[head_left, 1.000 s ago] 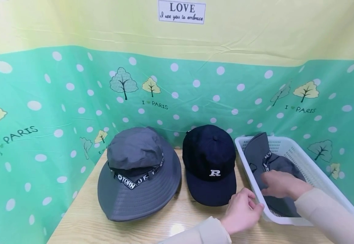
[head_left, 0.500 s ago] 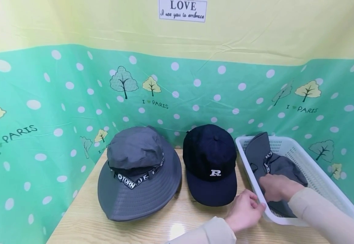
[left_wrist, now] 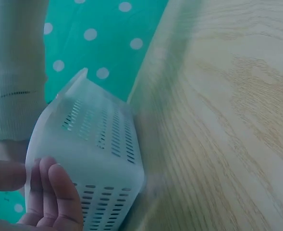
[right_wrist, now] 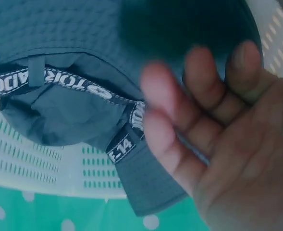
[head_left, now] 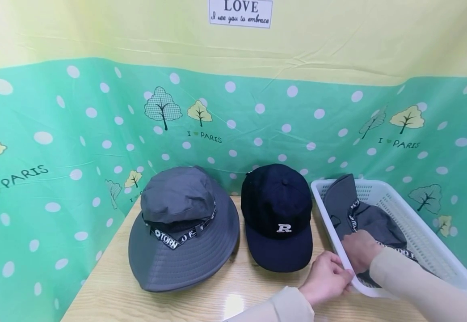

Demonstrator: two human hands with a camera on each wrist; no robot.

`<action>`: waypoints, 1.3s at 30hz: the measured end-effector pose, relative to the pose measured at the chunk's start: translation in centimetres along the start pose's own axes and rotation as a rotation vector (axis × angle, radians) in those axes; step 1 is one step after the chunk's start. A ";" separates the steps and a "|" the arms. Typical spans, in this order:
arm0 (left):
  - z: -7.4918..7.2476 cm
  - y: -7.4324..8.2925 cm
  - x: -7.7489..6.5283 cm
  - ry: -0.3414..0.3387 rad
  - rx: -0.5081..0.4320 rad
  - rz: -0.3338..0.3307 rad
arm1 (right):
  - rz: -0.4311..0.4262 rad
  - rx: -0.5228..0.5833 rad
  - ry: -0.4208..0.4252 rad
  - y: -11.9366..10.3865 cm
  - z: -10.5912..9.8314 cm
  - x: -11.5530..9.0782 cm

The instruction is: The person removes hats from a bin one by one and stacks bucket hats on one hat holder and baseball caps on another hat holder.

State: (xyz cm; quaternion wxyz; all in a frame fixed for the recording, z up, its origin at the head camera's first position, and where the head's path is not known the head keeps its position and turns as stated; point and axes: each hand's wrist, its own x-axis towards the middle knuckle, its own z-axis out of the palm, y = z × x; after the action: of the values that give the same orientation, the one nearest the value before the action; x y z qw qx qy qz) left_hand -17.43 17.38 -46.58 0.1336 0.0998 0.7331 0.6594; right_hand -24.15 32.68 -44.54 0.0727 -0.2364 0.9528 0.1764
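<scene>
On the table's right side, a white plastic basket (head_left: pixel 416 228) holds a dark grey wide-brimmed sun hat (head_left: pixel 378 221) with a lettered band. My left hand (head_left: pixel 325 278) pinches the basket's near left rim; in the left wrist view, its fingers (left_wrist: pixel 64 192) lie along the outer wall. Inside the basket, my right hand (head_left: pixel 359 250) is at the hat's near brim. The right wrist view shows that hand (right_wrist: pixel 242 144) with fingers apart and loosely bent in front of the brim, nothing visibly pinched. Its thumb is not visible there.
A navy baseball cap (head_left: pixel 277 201) with a white R stands left of the basket. Farther left sits another grey wide-brimmed hat (head_left: pixel 178 197). Both rest on the wooden table (head_left: pixel 108 286). A green and yellow patterned curtain (head_left: pixel 253 120) hangs behind and at both sides.
My right hand has shifted left and slightly nearer inside the basket, and more of the hat's lettered band now shows beside the wrist. The left hand still holds the rim.
</scene>
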 end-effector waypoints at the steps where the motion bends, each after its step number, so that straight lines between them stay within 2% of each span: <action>1: 0.1 0.0 0.0 -0.004 -0.030 -0.008 | -0.005 -0.018 0.017 -0.1 0.1 0.0; 4: 0.4 0.1 0.1 -0.003 -0.100 -0.034 | 0.002 -0.065 0.038 0.0 0.2 0.2; 8: 0.6 0.1 0.1 0.005 -0.128 -0.052 | 0.010 -0.083 0.041 0.2 0.4 0.4; 11: 0.5 0.1 0.2 -0.004 -0.136 -0.050 | 0.026 -0.050 0.036 0.6 0.7 0.8; 16: 0.5 0.1 0.2 -0.017 -0.131 -0.054 | 0.133 0.029 -0.013 1.7 1.1 1.4; 19: 0.5 0.1 0.2 -0.023 -0.132 -0.064 | 0.159 0.058 -0.014 2.2 1.4 1.6; 25: 0.4 0.1 0.2 -0.028 -0.120 -0.057 | 0.153 0.035 0.106 2.1 1.8 2.2; 28: 0.4 0.1 0.3 -0.034 -0.112 -0.045 | 0.147 0.072 0.154 1.7 1.9 2.5; 34: 0.4 0.1 0.4 -0.024 -0.098 -0.037 | 0.108 0.219 0.170 1.4 2.0 2.8; 39: 0.3 0.0 0.4 -0.029 -0.097 -0.028 | 0.078 0.240 0.170 1.5 2.1 3.0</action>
State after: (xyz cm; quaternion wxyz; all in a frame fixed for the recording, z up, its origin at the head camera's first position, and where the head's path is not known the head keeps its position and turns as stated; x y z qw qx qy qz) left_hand -17.70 17.82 -46.61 0.1583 0.0926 0.6997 0.6906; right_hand -27.41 33.45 -46.71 0.0127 -0.2027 0.9782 0.0435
